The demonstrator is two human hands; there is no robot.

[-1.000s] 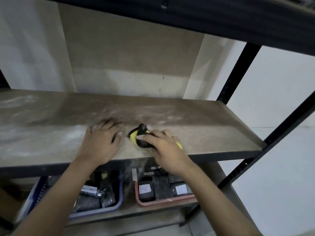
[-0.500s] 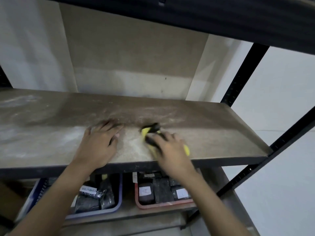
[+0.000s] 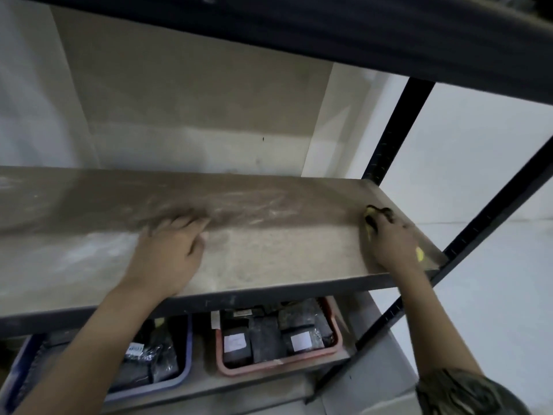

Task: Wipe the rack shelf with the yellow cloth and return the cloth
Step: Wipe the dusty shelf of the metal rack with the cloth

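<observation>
The rack shelf [image 3: 269,244] is a dusty brown board with pale streaks, spanning the frame at mid height. My right hand [image 3: 392,238] presses the yellow cloth [image 3: 372,215] flat on the shelf near its right end. Only yellow and dark bits of the cloth show, at my fingertips and by my wrist; the hand covers the rest. My left hand [image 3: 170,253] lies palm down on the shelf's middle, fingers spread, holding nothing.
Black rack posts [image 3: 398,127] rise at the right end, and a dark upper shelf [image 3: 359,31] hangs overhead. On the lower shelf stand a red bin [image 3: 338,348] and a blue bin [image 3: 187,366], both holding dark wrapped packs. A pale wall stands behind.
My right hand has swept the yellow cloth from the shelf's middle to its right end. My left hand has stayed in place on the shelf.
</observation>
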